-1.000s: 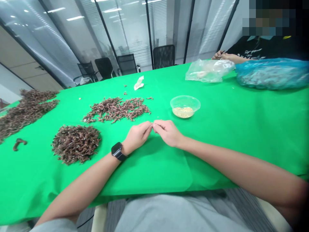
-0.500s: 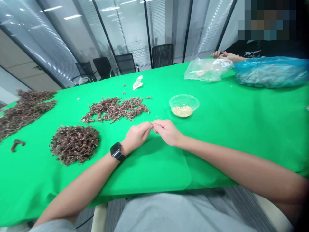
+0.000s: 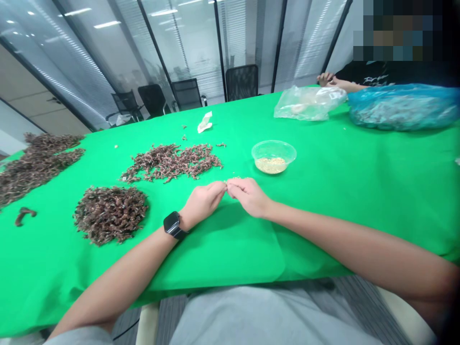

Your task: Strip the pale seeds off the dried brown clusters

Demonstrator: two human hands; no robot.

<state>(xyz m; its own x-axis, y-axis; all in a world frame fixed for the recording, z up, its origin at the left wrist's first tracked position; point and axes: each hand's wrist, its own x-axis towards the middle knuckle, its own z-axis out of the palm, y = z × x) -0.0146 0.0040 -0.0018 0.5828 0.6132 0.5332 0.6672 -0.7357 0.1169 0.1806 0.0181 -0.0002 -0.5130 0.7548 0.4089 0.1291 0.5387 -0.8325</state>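
Observation:
My left hand (image 3: 204, 200) and my right hand (image 3: 247, 195) meet fingertip to fingertip above the green cloth (image 3: 230, 254). Both are closed in a pinch, and whatever small thing lies between the fingertips is too tiny to name. Just beyond my right hand stands a clear plastic bowl (image 3: 292, 155) with pale yellowish grains (image 3: 271, 165) in its bottom. Past my left hand spreads a loose heap of brown, shrivelled dried pieces (image 3: 176, 162). A rounder, denser pile of similar brown pieces (image 3: 110, 214) lies left of my left wrist, which wears a black watch (image 3: 174, 225).
More brown dried matter (image 3: 39, 160) covers the far left, near a single curled brown piece (image 3: 25, 216). A crumpled white scrap (image 3: 205, 122) lies toward the back. At the back right are a clear plastic bag (image 3: 305, 103), a filled blue bag (image 3: 402, 108) and another person's hands (image 3: 332, 81).
My hands keep the same pinched pose in the same place. Across the table, the other person's hands have shifted slightly.

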